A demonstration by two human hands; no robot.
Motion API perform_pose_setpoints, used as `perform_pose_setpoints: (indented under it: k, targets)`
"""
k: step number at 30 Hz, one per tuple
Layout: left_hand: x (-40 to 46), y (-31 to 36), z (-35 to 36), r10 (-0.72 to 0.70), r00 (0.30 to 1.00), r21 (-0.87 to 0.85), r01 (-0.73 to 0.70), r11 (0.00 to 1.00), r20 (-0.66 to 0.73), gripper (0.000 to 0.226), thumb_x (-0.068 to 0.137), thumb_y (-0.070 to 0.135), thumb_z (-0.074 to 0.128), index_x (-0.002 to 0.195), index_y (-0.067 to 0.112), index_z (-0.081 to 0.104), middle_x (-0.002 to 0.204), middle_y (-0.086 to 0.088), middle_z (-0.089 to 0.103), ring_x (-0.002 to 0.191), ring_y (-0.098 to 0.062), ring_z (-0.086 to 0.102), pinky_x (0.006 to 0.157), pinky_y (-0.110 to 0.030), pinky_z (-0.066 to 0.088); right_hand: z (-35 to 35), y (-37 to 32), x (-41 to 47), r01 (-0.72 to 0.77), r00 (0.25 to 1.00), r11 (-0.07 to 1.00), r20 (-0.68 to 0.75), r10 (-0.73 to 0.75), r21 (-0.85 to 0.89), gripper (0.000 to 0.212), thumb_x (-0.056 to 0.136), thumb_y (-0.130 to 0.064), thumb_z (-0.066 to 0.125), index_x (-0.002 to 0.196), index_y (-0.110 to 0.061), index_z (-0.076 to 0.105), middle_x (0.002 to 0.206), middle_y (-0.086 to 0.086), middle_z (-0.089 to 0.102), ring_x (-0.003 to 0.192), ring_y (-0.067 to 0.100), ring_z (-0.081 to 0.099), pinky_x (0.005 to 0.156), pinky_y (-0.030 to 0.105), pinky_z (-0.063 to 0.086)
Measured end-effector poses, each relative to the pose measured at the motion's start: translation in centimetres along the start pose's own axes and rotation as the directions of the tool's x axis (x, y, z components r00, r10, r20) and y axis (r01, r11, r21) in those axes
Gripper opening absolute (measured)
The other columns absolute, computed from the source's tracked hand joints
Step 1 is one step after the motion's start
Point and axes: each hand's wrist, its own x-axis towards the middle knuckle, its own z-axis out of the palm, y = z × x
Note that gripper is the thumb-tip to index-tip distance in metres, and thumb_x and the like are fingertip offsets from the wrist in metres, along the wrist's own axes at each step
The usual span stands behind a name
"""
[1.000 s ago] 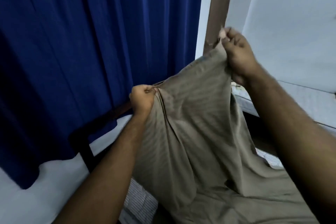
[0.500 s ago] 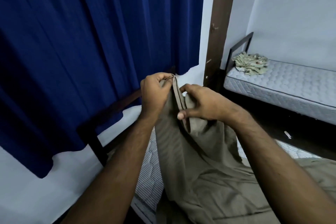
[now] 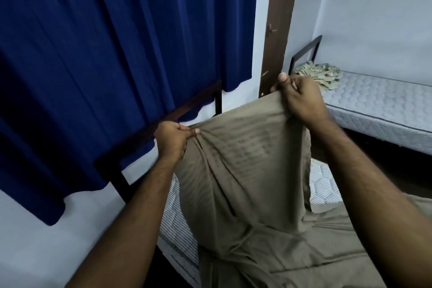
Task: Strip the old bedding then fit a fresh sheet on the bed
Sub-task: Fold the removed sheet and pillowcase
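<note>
The left hand is curled tight and pinches one bunched bit of the brown sheet. The right hand grips the sheet's top edge too, higher up, with fingers curled over it. The sheet looks soft, with thin stripes, and hangs in folds between the hands down onto the striped mattress. Behind the sheet hangs a smooth dark blue curtain. Past the sheet on the right sits another bed with a bumpy, quilted top.
</note>
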Motion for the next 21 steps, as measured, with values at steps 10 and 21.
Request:
perform_pose_setpoints:
  k: [10,21]
  targets:
    - [0.2,1.7,0.4,0.306,0.935,0.21,-0.268,0.94,-0.179,0.031,0.078,0.022,0.084,0.073,0.013,0.055,0.068,0.004,0.058,0.063,-0.016,0.055,0.063,-0.032,0.048,-0.7,-2.8,-4.9,-0.074,0.496,0.974,0.855,-0.15,0.214,0.047,0.098,-0.032,0.062,0.067,0.002,0.051,0.062,0.007,0.038,0.059,0.021,0.032,0.054,0.031,0.024]
    - [1.0,0.3,-0.9,0.225,0.97,0.383,-0.242,0.892,0.089,0.043,0.094,0.052,0.058,0.076,0.014,0.067,0.068,0.001,0.067,0.071,-0.021,0.065,0.071,-0.042,0.058,-0.1,-1.7,-4.4,0.021,0.915,0.969,0.386,-0.118,0.247,0.039,0.102,-0.042,0.051,0.08,-0.01,0.057,0.068,0.0,0.051,0.065,0.012,0.046,0.059,0.028,0.038]
